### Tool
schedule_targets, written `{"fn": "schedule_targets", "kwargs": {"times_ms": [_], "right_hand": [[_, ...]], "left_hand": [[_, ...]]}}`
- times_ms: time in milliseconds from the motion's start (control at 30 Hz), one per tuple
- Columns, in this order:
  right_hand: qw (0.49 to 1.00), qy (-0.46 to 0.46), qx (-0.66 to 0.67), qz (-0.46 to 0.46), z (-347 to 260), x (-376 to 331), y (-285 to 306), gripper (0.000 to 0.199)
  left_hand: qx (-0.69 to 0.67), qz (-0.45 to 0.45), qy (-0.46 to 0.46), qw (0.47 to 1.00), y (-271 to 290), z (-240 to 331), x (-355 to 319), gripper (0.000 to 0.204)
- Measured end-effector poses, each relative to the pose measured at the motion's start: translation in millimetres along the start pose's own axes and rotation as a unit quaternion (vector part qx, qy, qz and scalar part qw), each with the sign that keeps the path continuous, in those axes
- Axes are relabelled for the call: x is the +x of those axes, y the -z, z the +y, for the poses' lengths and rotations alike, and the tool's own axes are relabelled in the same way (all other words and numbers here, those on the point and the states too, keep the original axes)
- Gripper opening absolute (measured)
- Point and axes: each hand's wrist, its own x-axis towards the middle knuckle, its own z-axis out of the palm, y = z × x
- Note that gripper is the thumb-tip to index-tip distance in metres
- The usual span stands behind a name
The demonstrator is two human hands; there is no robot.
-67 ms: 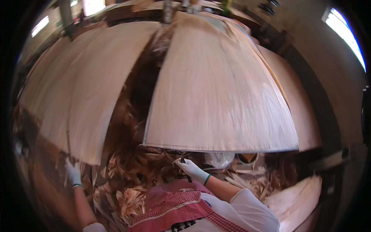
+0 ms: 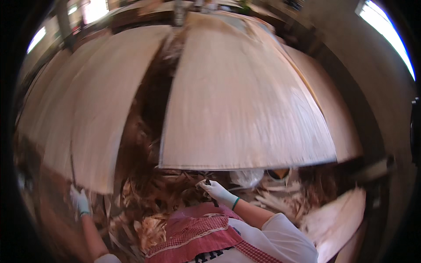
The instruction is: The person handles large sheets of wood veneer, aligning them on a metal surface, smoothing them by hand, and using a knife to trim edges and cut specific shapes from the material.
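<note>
Left hand (image 2: pixel 80 201) at veneer sheet (image 2: pixel 96 105), right hand (image 2: pixel 220 194) holding dark tool (image 2: pixel 215 203).
Sheet at 9 o'clock; left hand at its near edge, 8 o'clock, too blurred to tell whether it grips. Right hand, 6 o'clock, closed around the tool. Sheet looks thin: likely light, floppy, prone to splitting along the grain; best held by both near corners.

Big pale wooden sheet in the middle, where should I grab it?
Probably grip the pale sheet by its near edge, coming from your own side: that edge runs nearly straight and faces you. The sheet is broad, so holding toward both near corners would likely steady it.
</note>
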Motion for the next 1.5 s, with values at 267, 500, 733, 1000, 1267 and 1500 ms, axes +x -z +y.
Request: {"fn": "schedule_targets", "kwargs": {"times_ms": [267, 500, 733, 1000, 1267, 1500], "right_hand": [[0.910, 0.003, 0.212, 0.357, 88, -77, -10, 0.026], [0.735, -0.042, 0.332, 0.590, 203, -265, -77, 0.025], [0.485, 0.004, 0.431, 0.761, 299, -429, -35, 0.026], [0.268, 0.052, 0.473, 0.838, 428, -575, 164, 0.021], [0.257, 0.381, 0.611, 0.645, 476, -600, 254, 0.020], [0.267, 0.151, 0.170, 0.937, 392, -727, 257, 0.028]], "left_hand": [[0.110, -0.324, -0.424, 0.838, -246, 79, 17, 0.025], [-0.057, -0.688, -0.554, 0.464, -212, 218, -274, 0.037], [0.002, -0.602, -0.656, 0.455, -167, 287, -320, 0.034], [-0.069, -0.709, -0.410, 0.569, -214, 306, -375, 0.021], [-0.027, -0.709, -0.452, 0.540, -189, 238, -489, 0.025], [0.034, -0.592, -0.503, 0.629, -147, 265, -515, 0.039]]}}
